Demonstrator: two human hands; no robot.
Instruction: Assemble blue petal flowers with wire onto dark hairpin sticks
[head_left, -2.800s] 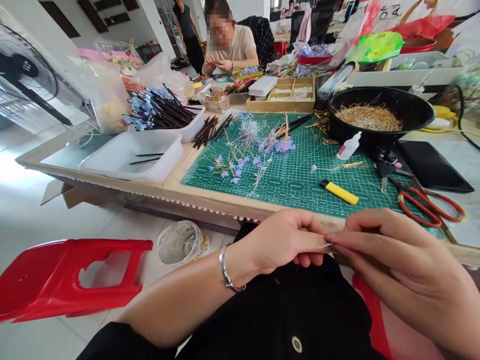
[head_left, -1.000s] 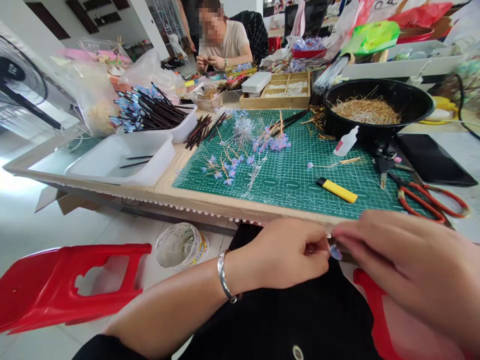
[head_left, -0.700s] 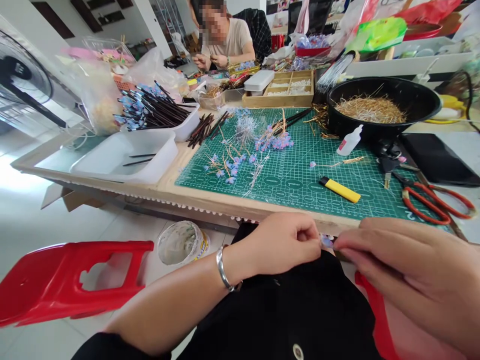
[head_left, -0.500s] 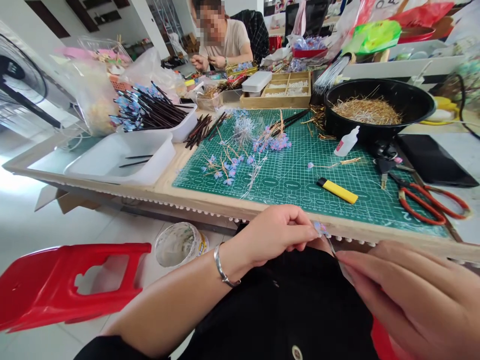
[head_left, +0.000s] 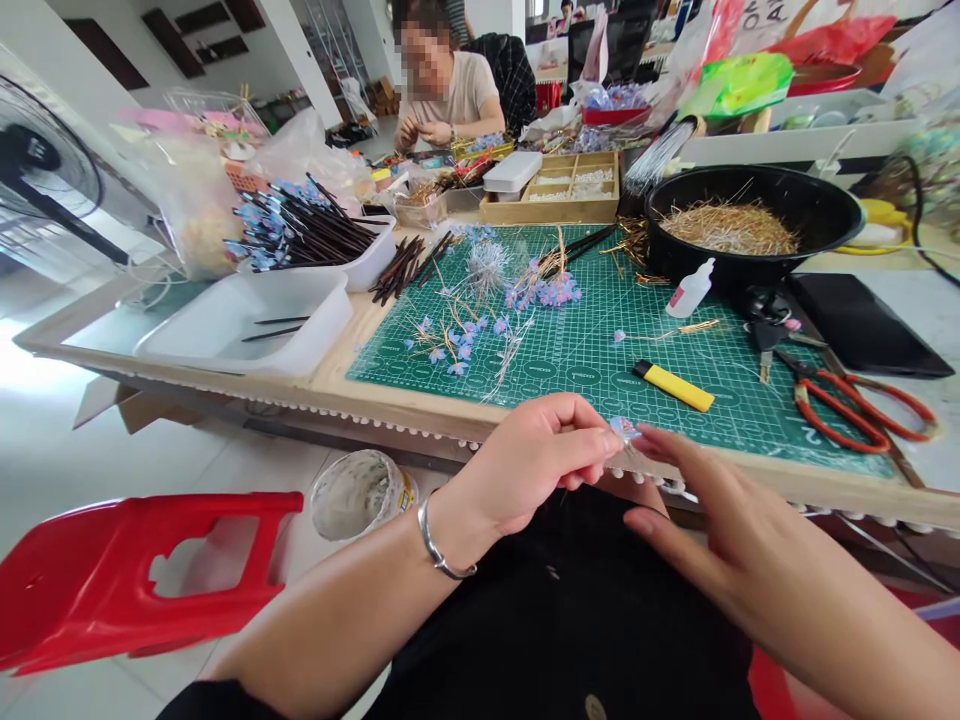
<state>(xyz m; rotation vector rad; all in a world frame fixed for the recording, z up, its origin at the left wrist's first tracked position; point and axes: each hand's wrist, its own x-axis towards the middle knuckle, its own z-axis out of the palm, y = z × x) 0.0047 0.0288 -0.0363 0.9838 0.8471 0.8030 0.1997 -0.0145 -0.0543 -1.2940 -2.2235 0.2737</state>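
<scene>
Between thumb and fingers, my left hand (head_left: 544, 455) pinches a small blue and pink flower (head_left: 622, 428) just over the table's front edge. My right hand (head_left: 709, 515) is beside it, thumb and fingers apart, the fingertips reaching the flower's right side. On the green cutting mat (head_left: 585, 375) beyond lie wired blue flowers (head_left: 457, 340), a bunch of pinkish-purple flowers (head_left: 555, 287) and a bundle of silver wires (head_left: 487, 265). A yellow lighter (head_left: 675, 385) and a white glue bottle (head_left: 691, 288) are also on the mat. A single flower stem (head_left: 660, 330) rests between them.
Orange-handled scissors (head_left: 862, 405), a black phone (head_left: 870, 322) and a black bowl (head_left: 750, 265) of golden wires are at right. White trays (head_left: 300, 345) with dark sticks stand left. A red stool (head_left: 97, 570) and a bucket (head_left: 360, 495) are below. A person (head_left: 457, 95) sits opposite.
My right hand has moved from a pinch on the stem below to beside the flower head, its fingers now apart. My left hand has shifted slightly up and left with the flower.
</scene>
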